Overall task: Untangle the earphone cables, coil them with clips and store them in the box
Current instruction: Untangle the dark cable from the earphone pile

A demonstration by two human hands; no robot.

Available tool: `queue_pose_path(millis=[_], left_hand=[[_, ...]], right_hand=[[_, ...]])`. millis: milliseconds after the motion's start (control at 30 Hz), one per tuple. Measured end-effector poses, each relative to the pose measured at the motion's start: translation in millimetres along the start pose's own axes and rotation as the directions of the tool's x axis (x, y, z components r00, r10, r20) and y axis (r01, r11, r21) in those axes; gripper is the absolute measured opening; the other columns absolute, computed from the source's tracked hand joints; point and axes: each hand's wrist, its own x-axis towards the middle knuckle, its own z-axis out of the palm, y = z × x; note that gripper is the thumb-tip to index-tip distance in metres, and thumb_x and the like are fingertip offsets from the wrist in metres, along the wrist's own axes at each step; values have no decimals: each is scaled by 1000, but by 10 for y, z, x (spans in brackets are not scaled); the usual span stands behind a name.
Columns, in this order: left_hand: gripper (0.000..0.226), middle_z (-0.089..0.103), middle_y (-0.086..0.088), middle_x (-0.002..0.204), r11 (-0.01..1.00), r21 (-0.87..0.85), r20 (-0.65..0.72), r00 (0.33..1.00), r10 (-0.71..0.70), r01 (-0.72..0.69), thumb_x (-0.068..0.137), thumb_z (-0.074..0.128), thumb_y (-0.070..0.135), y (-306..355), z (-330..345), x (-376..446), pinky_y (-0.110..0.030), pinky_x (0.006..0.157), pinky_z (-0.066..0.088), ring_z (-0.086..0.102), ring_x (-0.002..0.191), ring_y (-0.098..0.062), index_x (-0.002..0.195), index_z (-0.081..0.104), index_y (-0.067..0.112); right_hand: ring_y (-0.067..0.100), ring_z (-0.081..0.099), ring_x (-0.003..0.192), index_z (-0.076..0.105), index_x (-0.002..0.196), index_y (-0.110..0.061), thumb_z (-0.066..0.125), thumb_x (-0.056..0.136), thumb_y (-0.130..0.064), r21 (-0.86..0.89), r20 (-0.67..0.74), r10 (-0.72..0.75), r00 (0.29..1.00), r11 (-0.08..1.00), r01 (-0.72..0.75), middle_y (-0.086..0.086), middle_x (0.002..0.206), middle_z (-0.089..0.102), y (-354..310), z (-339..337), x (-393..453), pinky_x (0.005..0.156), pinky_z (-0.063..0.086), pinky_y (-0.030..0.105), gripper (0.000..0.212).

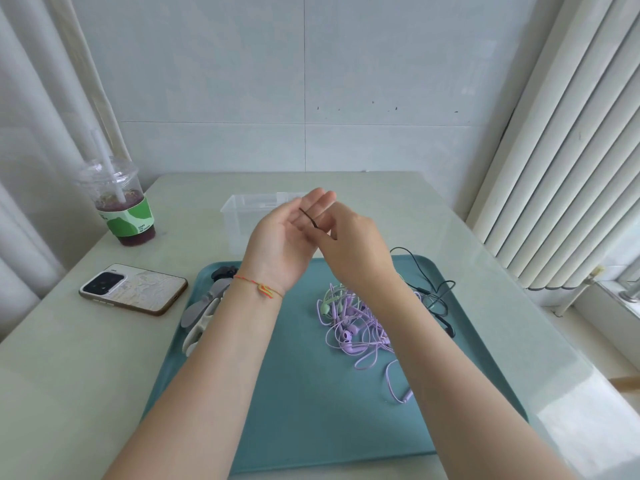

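Above the tray (304,410), the right hand (349,244) pinches a black cable (308,218) across the open left hand (280,237); purple earphones (353,327) lie tangled below; thin, limp wire, likely best gripped near plugs; box (239,216) waits behind.

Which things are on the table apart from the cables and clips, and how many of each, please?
Tray: 1
Box: 1
Phone: 1
Drink cup: 1
Total: 4
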Motion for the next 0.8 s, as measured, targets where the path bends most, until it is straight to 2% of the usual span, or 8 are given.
queue_pose_path(millis=[67, 167, 267, 367, 533, 600, 667, 800], left_hand=[[31, 70, -15, 105, 987, -153, -29, 999, -45, 40, 102, 37, 18, 53, -47, 14, -33, 73, 56, 68, 97, -29, 106, 61, -1], [30, 73, -10, 89, 968, -246, -53, 997, -59, 44, 104, 34, 15, 59, -81, 32, -32, 63, 58, 73, 83, -27, 101, 61, 1], [31, 73, -5, 83, 983, -184, -93, 996, -7, -10, 105, 31, 14, 59, -98, 51, -30, 60, 57, 73, 77, -21, 99, 60, 5], [32, 74, -6, 84, 990, -105, -125, 989, 80, -93, 106, 28, 15, 80, -129, 72, -34, 75, 56, 73, 80, -20, 99, 58, 6], [32, 75, -7, 87, 990, -34, -115, 985, 132, -137, 106, 28, 17, 30, -108, 72, -32, 86, 52, 72, 85, -21, 101, 58, 6], [32, 75, -7, 88, 987, 15, -103, 982, 158, -158, 106, 28, 17, 10, -90, 68, -32, 87, 53, 72, 86, -20, 101, 58, 6], [33, 75, -7, 88, 983, 51, -91, 979, 183, -179, 106, 27, 17, 4, -84, 68, -33, 87, 53, 72, 86, -20, 102, 58, 6], [33, 75, -6, 90, 981, 58, -89, 978, 189, -184, 107, 27, 18, 24, -99, 60, -33, 90, 53, 72, 88, -20, 104, 58, 6]], right_hand=[[14, 41, 53, 50, 90, -13, 59, 92, -37, -11, 22, -46, 999, 999, 47, -8, 56, 40, 6, 2, -9, 52, 32, 31, 25], [20, 41, 58, 50, 92, -13, 59, 93, -34, -24, 47, -74, 996, 997, 75, -7, 57, 38, -9, 11, -21, 54, 32, 31, 23], [25, 42, 62, 47, 103, -10, 55, 96, -26, -9, 66, -97, 993, 995, 98, -7, 58, 39, -1, 30, -22, 55, 31, 32, 20], [27, 44, 65, 43, 108, -10, 49, 98, -23, 13, 103, -67, 992, 998, 66, -6, 61, 41, 5, 64, -23, 56, 32, 33, 18], [27, 54, 66, 52, 103, -9, 48, 98, -27, 51, 131, 39, 991, 998, -46, 3, 69, 56, -9, 115, -30, 59, 44, 33, 19], [16, 55, 56, 54, 97, -12, 50, 97, -26, 123, 159, 76, 984, 988, -96, 4, 67, 61, -7, 87, -17, 56, 42, 28, 15], [5, 47, 41, 56, 91, -13, 49, 96, -23, 199, 197, 109, 974, 969, -148, 0, 57, 61, -10, 50, -7, 49, 37, 24, 13], [14, 44, 45, 58, 85, -15, 47, 95, -20, 304, 239, 154, 959, 926, -225, -6, 48, 57, -20, 28, 6, 51, 39, 24, 16]])
